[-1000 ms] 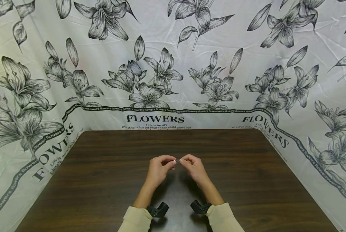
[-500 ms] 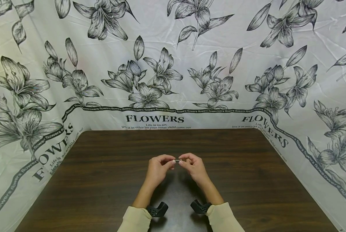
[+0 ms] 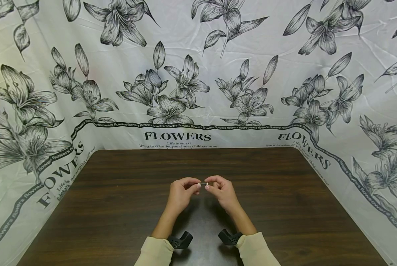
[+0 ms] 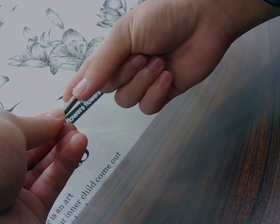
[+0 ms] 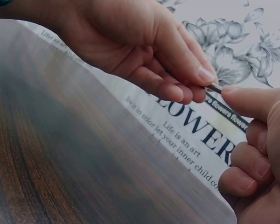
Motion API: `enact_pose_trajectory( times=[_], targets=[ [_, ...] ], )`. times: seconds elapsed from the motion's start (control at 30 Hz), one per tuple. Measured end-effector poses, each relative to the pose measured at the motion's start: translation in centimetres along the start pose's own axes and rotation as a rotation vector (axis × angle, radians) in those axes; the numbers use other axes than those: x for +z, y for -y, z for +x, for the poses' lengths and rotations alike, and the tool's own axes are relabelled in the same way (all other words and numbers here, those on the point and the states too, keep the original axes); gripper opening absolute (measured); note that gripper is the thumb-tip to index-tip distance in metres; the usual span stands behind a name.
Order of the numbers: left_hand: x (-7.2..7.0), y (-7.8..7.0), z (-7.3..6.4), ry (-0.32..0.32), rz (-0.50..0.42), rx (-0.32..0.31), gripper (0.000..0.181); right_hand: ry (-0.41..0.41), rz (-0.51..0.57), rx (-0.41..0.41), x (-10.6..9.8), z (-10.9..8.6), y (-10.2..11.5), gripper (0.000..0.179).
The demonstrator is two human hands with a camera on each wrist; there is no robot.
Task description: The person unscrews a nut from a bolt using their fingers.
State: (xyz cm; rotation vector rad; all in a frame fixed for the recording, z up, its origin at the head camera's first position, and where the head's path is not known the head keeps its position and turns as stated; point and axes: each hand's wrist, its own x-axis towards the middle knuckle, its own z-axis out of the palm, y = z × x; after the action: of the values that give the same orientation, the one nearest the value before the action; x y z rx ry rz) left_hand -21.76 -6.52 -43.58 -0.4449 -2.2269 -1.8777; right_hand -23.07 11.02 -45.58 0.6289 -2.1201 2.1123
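Note:
In the head view a small threaded metal bolt (image 3: 203, 184) lies level between my two hands, above the table. My left hand (image 3: 181, 194) pinches its left end with thumb and forefinger. The thumb and forefinger of my right hand (image 3: 223, 194) are at the other end, where a small, wider bright piece shows between them. Up close in the left wrist view, the thread of the bolt (image 4: 70, 105) shows between the two thumbs. The right hand's other fingers are curled into the palm. In the right wrist view the fingertips hide both ends of the bolt (image 5: 214, 87).
A dark brown wood-grain table (image 3: 125, 207) spreads beneath both hands. White cloth with black flower prints (image 3: 238, 136) hangs behind it and along both sides. Each wrist carries a black camera mount (image 3: 181, 241) near its cream sleeve (image 3: 156, 252).
The right thumb and forefinger have spread slightly, and more of the bolt's right end shows between them. The left hand has hardly moved.

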Motion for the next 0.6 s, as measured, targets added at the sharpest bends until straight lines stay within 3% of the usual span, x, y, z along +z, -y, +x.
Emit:
enact_pose_trajectory(
  times=[0.43, 0.6],
  targets=[
    [0.0, -0.2, 0.0, 0.003, 0.013, -0.007, 0.007, -0.004, -0.014, 0.001, -0.1, 0.0, -0.1, 0.018],
    [0.0, 1.0, 0.3, -0.002, 0.002, -0.014, 0.008, -0.018, -0.040, 0.025, -0.2, 0.1, -0.4, 0.017]
  ],
)
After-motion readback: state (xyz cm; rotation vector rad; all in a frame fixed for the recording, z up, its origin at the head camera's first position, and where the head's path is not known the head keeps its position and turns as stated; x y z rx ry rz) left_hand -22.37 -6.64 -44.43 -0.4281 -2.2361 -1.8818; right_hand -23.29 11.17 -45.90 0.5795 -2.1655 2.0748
